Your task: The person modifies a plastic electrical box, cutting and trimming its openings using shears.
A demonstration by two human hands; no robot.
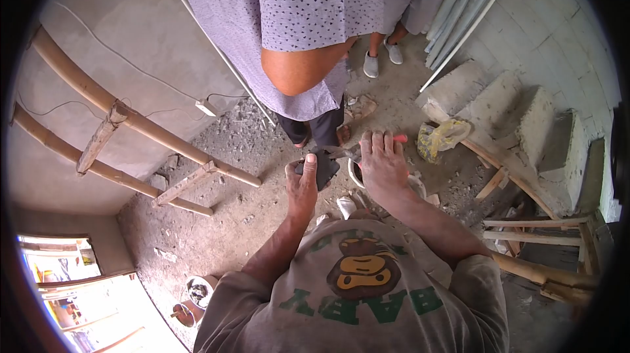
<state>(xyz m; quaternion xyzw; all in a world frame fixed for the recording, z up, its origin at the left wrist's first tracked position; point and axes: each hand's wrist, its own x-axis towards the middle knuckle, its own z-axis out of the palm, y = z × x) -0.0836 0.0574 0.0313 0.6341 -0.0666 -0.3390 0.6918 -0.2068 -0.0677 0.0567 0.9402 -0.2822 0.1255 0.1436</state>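
Currently | left fingers (310,164): dark flat piece (326,172) | right fingers (377,144): red-handled tool (400,138)

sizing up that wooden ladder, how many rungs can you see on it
2: one rung nearer the left edge of view, the other rung nearer the foot of the wooden ladder. More may be hidden beyond the picture's dark rim.

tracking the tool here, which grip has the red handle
The right grip: a red handle sticks out past it, while the left grip holds a flat dark piece.
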